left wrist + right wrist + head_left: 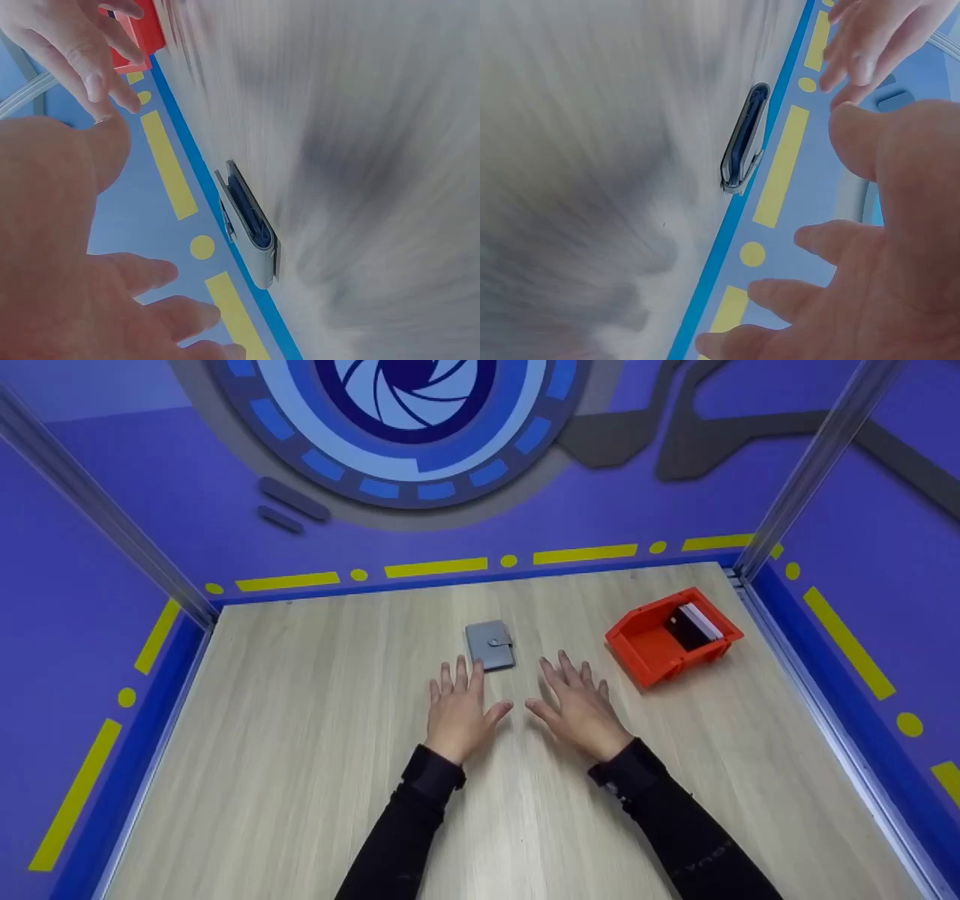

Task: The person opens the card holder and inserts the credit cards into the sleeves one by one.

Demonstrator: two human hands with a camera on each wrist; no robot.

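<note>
A small grey wallet [489, 645] with a snap strap on its right side lies flat and closed on the table. Just in front of it, my left hand [457, 718] is spread palm down, its index fingertip overlapping the wallet's near edge in the head view. My right hand [583, 715] is spread to the right of it, between the wallet and an orange bin. Neither hand holds anything. Both wrist views show the wallet [247, 225] edge-on beyond the fingers, with dark inner layers in its side [744, 142].
The orange bin [645, 649] stands at the right back, with a stack of dark and white cards [694, 626] inside. Blue-purple panels [480, 532] with yellow marks wall the wooden table [300, 735] at the back and sides, joined by metal posts [814, 465].
</note>
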